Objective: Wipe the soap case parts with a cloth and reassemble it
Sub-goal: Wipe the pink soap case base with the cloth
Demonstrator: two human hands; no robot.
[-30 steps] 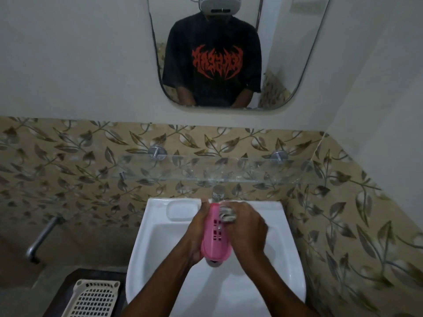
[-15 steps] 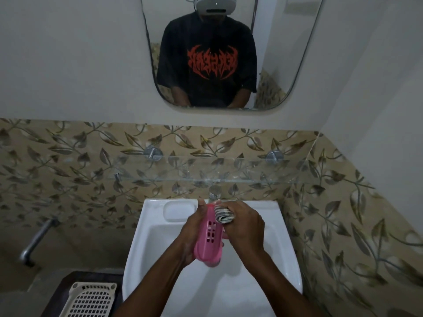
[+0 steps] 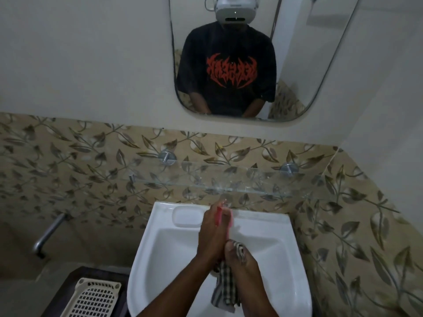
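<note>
Left hand point(image 3: 214, 234) upright, fingers extended; right hand point(image 3: 240, 257) clenched against it.

Honestly not much for you to read here. The only lettering is the red spiky logo on the black shirt point(image 3: 229, 72) you see in the mirror point(image 3: 297, 65), and it's flipped and so jagged I can't make out a single letter. Headset point(image 3: 235, 8) shows no readable brand, and nothing else carries a label or number.
</note>
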